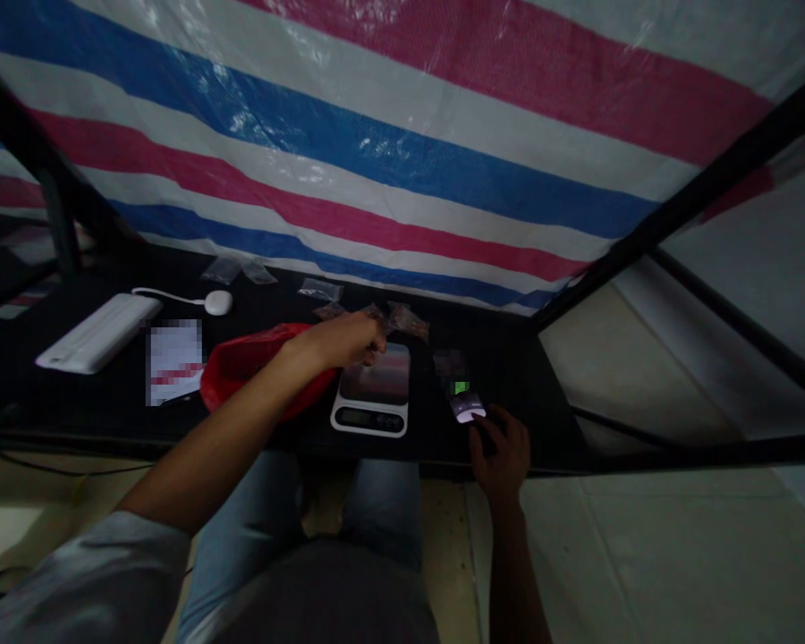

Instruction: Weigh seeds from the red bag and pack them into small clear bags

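My left hand [362, 340] reaches over the upper left corner of a white kitchen scale [374, 374] with a shiny metal plate. Its fingers are curled closed, and whatever they may hold is hidden. Behind that hand lie small clear bags with brownish contents, the plainest being the bag [408, 320] at the right. A red bag [241, 365] with its mouth open sits under my left forearm. My right hand [503, 447] is at the lower end of a phone [468, 410] with a lit screen. Its fingers are apart, with thumb and forefinger by the phone's edge.
On the black table [529, 376] at the left are a white power strip [104, 333], a round white plug [218, 302] and a partly blurred paper [174, 358]. Flat clear bags [320, 288] lie along the back. A striped plastic sheet [376, 143] hangs behind, between dark frame bars.
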The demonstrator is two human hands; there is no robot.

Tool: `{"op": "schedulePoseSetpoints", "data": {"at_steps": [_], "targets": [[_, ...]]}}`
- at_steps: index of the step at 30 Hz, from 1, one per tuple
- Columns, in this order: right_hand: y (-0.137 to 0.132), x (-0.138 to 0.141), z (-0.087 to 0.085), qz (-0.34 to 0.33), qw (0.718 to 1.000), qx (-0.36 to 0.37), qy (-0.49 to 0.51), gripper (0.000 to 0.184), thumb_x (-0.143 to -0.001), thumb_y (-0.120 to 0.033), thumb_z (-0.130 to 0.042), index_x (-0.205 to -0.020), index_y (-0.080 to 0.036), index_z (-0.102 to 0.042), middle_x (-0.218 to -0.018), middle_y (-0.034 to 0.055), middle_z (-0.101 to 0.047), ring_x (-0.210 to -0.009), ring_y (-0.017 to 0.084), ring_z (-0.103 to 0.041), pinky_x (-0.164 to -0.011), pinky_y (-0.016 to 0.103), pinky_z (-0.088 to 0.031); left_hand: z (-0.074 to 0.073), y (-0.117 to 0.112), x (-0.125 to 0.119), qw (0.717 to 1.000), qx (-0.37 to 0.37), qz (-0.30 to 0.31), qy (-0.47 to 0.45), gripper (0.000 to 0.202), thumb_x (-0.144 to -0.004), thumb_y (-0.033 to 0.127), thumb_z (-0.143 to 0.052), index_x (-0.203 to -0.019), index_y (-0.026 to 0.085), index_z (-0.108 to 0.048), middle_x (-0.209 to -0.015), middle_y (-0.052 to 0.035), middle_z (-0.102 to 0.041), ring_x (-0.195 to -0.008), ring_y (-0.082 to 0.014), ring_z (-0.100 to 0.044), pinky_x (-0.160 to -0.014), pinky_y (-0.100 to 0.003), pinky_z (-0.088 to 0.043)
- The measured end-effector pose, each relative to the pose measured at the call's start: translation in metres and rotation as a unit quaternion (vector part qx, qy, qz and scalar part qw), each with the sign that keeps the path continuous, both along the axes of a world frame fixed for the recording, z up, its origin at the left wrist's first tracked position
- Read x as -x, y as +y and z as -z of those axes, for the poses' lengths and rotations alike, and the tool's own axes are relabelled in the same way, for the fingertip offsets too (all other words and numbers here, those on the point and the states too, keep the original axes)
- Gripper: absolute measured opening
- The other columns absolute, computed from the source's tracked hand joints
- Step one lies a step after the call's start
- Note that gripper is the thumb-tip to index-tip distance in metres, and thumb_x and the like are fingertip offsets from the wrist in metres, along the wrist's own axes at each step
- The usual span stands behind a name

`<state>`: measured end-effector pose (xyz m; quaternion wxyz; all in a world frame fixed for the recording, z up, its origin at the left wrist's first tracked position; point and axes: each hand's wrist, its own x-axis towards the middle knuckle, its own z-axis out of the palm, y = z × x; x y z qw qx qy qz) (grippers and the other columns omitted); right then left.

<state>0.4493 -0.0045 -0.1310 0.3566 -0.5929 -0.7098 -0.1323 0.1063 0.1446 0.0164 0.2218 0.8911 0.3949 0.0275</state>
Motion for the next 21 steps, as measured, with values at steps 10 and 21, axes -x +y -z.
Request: {"op": "schedulePoseSetpoints", "data": {"at_steps": [10, 21], "targets": [[0.001, -0.001, 0.002, -0.009, 1.000, -0.019, -0.012, 0.025, -0.098, -0.038, -0.063, -0.106, -0.021, -0.079, -0.124, 0.0138, -0.067, -0.112, 0.029, -0.061, -0.094, 0.046, -0.050, 0.008, -0.004, 0.002, 0.998, -0.050, -0.017, -0.025, 0.039, -0.083, 0.010, -0.075, -0.120, 0.022, -0.077, -0.120, -0.0081, -0.079, -0.110, -0.0232, -0.074, -0.092, -0.027, -0.051], [0.002, 0.000, 0.001, -0.021, 0.999, -0.035, -0.019, 0.026, -0.099, -0.039, -0.063, -0.105, -0.019, -0.079, -0.123, 0.0154, -0.067, -0.111, 0.029, -0.062, -0.092, 0.047, -0.052, 0.011, -0.011, 0.012, 0.992, -0.062, 0.029, -0.105, 0.020, -0.093, 0.014, -0.068, -0.108, 0.019, -0.080, -0.107, -0.0077, -0.082, -0.098, -0.0199, -0.075, -0.086, -0.026, -0.050]]}}
